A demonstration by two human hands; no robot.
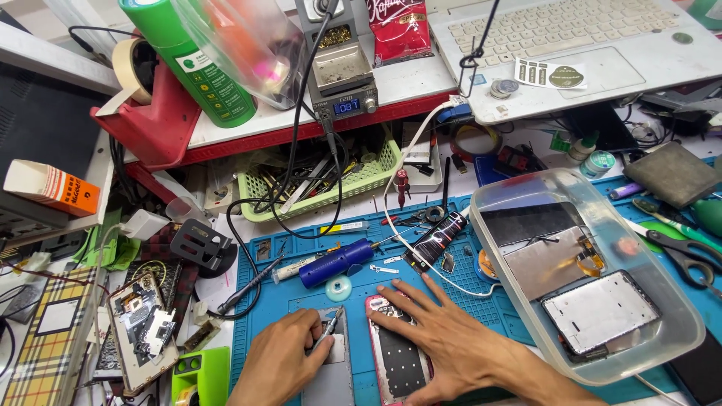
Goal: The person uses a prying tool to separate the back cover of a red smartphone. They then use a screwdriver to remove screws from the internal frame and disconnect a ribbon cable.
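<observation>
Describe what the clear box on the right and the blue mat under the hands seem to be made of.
The clear rectangular box looks like glossy plastic: its contents show through. The blue work mat appears to be matte rubber or silicone, with moulded compartments.

Bright, even overhead light, soft shadows, glare on the clear plastic tub (519,301), sharp focus, slight wide-angle bending at edges.

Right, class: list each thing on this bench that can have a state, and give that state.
left hand: gripping a small tool, tip on a grey phone panel
right hand: flat on an opened pink phone
clear tub: uncovered, holding phone parts
laptop: open
soldering station: display lit
</observation>
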